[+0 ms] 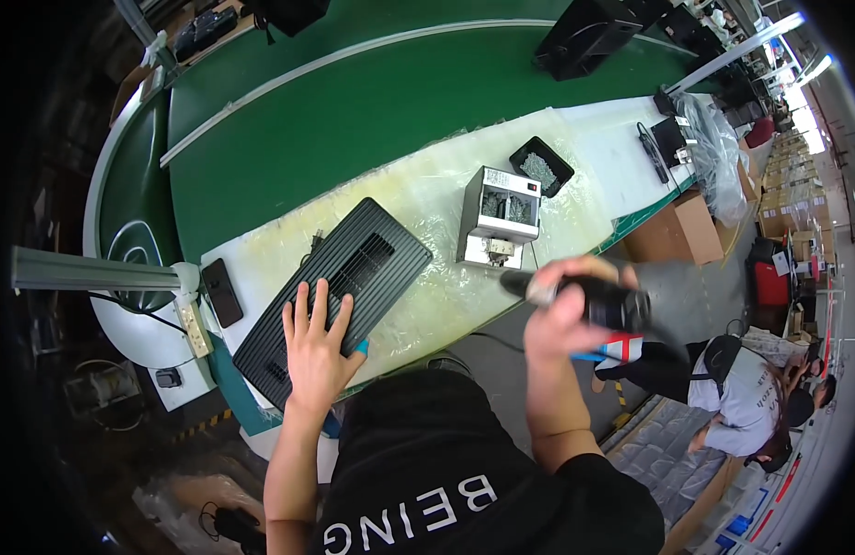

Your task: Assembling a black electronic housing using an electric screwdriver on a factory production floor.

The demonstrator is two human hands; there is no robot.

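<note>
While right hand [555, 322] grips dark tool [610, 303], left hand [316, 359] splayed open, ribbed black panel [361, 282] beneath

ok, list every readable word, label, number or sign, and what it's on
Wording not transcribed.
Black shirt: large white letters, legible.
Co-worker's pale shirt: dark lettering, partly unclear.
Silver machine: black-printed label, too small to read.
Black tool in right hand: motion-blurred, no text readable.
Stacked cartons: marks too small to read.
</note>
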